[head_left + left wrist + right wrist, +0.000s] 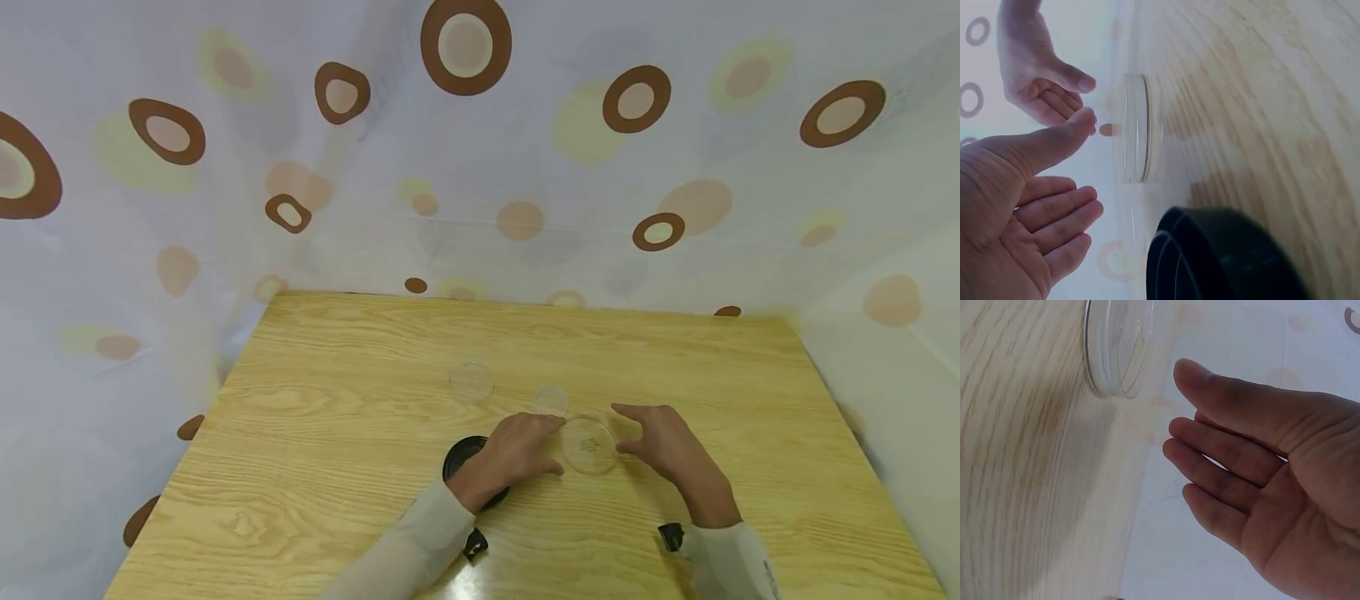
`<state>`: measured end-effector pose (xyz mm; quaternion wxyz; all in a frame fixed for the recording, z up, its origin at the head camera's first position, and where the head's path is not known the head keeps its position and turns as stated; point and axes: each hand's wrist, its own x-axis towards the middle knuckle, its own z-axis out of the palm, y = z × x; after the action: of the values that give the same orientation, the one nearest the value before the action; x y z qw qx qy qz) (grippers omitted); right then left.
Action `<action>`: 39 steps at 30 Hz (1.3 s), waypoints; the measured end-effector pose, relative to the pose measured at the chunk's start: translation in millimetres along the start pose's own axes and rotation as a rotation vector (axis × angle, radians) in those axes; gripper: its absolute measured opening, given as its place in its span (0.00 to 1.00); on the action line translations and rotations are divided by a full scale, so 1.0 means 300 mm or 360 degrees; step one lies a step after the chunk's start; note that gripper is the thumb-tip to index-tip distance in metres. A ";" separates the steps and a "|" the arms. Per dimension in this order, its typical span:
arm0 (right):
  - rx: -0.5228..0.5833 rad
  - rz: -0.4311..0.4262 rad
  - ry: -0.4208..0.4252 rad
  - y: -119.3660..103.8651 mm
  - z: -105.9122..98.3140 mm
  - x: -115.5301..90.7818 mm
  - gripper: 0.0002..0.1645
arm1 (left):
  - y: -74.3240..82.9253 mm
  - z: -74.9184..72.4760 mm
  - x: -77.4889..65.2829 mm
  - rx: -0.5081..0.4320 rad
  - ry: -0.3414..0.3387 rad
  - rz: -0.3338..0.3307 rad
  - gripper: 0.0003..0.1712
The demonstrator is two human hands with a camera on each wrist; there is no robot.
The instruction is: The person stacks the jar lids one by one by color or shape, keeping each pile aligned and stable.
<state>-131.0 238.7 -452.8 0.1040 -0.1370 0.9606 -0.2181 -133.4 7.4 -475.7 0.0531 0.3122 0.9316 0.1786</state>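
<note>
A clear, shallow round dish [589,446] with small print on it lies on the table between my two hands. My left hand [517,450] hovers at the dish's left side, fingers and thumb spread apart. On the other side is my right hand [660,437], its thumb near the rim and its fingers extended. In the right wrist view a gap shows between the thumb and the clear dish [1116,350]. Seen edge-on in the left wrist view, the dish [1136,128] has stacked rims. Neither hand holds anything.
Beneath my left wrist sits a black round container [459,454], partly covered by the arm. Two thin clear discs, a larger one [471,382] and a smaller one [551,400], lie farther back. A patterned cloth [480,183] hangs behind the wooden table [337,383].
</note>
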 end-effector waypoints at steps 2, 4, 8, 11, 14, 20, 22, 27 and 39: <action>-0.0010 0.0007 -0.0006 0.005 0.001 0.000 0.34 | 0.002 0.008 0.004 -0.0005 0.0012 0.0001 0.37; -0.0017 0.0009 -0.0009 0.009 0.001 -0.001 0.34 | 0.004 0.014 0.007 -0.0007 0.0023 -0.0002 0.37; -0.0014 0.0008 -0.0013 0.011 0.001 -0.001 0.32 | 0.010 0.024 0.011 0.0025 0.0064 -0.0012 0.34; -0.0040 -0.0013 0.0002 0.011 0.001 -0.001 0.30 | 0.017 0.032 0.019 0.0082 0.0104 -0.0012 0.27; -0.0064 -0.0035 0.0011 0.014 0.004 0.001 0.28 | 0.027 0.038 0.029 0.0123 0.0115 -0.0027 0.19; -0.0094 -0.0034 0.0027 0.021 0.021 0.004 0.27 | 0.040 0.051 0.038 0.0134 0.0104 -0.0066 0.14; -0.0103 -0.0031 0.0026 0.018 0.023 0.004 0.26 | 0.043 0.052 0.039 0.0144 0.0102 -0.0070 0.14; -0.0092 -0.0030 0.0025 0.019 0.037 0.007 0.26 | 0.049 0.056 0.043 0.0183 0.0089 -0.0078 0.14; -0.0237 -0.0090 0.0063 0.017 0.071 0.005 0.27 | 0.061 0.058 0.045 0.0189 0.0048 -0.0135 0.11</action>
<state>-128.0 234.3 -474.0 0.0682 -0.1670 0.9718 -0.1515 -130.3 34.4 -485.1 0.0281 0.2723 0.9536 0.1252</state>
